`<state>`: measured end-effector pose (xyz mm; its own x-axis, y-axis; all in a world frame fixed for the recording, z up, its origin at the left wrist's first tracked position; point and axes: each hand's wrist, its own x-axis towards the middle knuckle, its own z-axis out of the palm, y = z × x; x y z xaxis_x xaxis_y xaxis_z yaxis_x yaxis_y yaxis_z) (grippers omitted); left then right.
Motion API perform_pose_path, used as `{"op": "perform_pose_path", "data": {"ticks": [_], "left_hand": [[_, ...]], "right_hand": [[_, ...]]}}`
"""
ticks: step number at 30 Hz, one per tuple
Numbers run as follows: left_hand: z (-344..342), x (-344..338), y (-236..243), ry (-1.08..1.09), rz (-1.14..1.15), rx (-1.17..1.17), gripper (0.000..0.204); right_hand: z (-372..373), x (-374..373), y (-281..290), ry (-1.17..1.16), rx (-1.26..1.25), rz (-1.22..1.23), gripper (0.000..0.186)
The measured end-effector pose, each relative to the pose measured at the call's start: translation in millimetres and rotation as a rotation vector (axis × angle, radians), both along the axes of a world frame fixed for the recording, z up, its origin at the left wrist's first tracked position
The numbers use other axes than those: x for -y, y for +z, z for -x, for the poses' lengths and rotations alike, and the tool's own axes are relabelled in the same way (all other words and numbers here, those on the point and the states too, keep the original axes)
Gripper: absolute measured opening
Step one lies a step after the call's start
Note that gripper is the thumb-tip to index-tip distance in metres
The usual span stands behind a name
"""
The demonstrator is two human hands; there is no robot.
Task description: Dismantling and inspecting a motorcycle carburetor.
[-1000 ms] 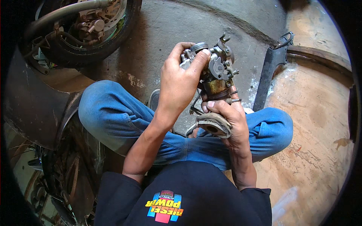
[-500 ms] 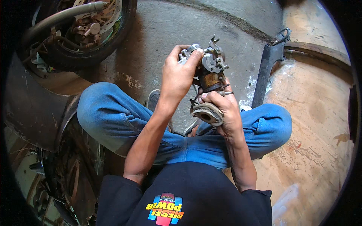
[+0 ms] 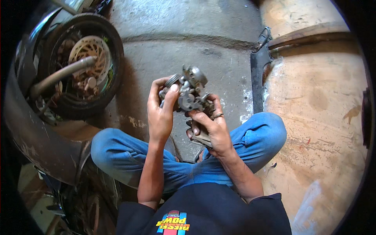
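Note:
A grimy metal carburetor [image 3: 189, 98] is held up between both hands, above the gap between my crossed legs. My left hand [image 3: 161, 107] grips its left end, the thumb lying beside a ridged round cap [image 3: 172, 80]. Closed around the lower right part is my right hand [image 3: 213, 131], its thumb pressed on the body. A flat flange [image 3: 201, 141] sticks out beneath the right fingers. At the far end of the carburetor a round silvery housing [image 3: 199, 74] points away from me. The fingers hide part of the body.
To the left stands a motorcycle wheel [image 3: 118, 78] with a brake disc [image 3: 102, 51] and an exhaust pipe [image 3: 64, 76]. Dark bodywork [image 3: 43, 145] curves close by my left knee. A long black plastic part [image 3: 257, 74] lies on the right, beside a tan board [image 3: 313, 117].
Both hands have brought the carburetor lower and to the left, and it has been turned, so the flange opening no longer faces me. The view has shifted, showing more of the wheel.

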<state>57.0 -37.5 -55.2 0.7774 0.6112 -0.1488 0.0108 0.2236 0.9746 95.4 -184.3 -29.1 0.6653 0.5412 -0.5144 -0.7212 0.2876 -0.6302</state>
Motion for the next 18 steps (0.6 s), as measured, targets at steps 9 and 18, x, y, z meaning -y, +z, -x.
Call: {"op": "perform_pose_path", "data": {"ticks": [9,18], "left_hand": [[-5.3,8.6,7.1,0.039,-0.355,-0.267,0.075],[-10.7,1.4,-8.3,0.121,0.208,0.032,0.078]], "right_hand": [[13.0,-7.9,-21.7,0.036,0.707,0.554,0.065],[13.3,-13.8,-24.5,-0.012,0.727,0.554,0.066]]}}
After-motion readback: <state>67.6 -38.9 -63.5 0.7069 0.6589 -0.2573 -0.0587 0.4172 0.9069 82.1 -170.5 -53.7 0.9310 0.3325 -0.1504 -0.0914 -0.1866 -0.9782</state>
